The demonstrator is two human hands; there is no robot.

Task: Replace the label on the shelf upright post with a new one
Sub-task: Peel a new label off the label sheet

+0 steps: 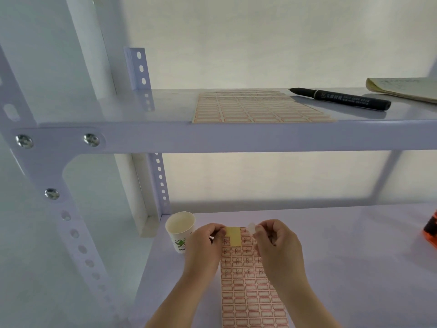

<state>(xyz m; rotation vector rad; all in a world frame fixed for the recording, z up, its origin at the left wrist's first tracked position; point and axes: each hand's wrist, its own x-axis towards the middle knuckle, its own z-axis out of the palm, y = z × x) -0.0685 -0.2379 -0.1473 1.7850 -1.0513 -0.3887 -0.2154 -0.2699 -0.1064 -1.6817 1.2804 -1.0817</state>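
Note:
A long sheet of red-bordered labels (250,287) lies on the lower shelf, its upper rows marked with handwriting. A yellow bare patch (233,236) shows near its top where labels have come off. My left hand (205,245) pinches the sheet's top left corner. My right hand (276,242) holds a small peeled label (251,227) between thumb and fingertip, just above the sheet's top right. The white perforated front upright post (78,235) stands at the left; no label shows on it.
A paper cup (180,229) stands left of my left hand. On the upper shelf (236,138) lie a second label sheet (257,107), a black marker (340,99) and a notepad (404,88). An orange object (431,229) sits at the right edge.

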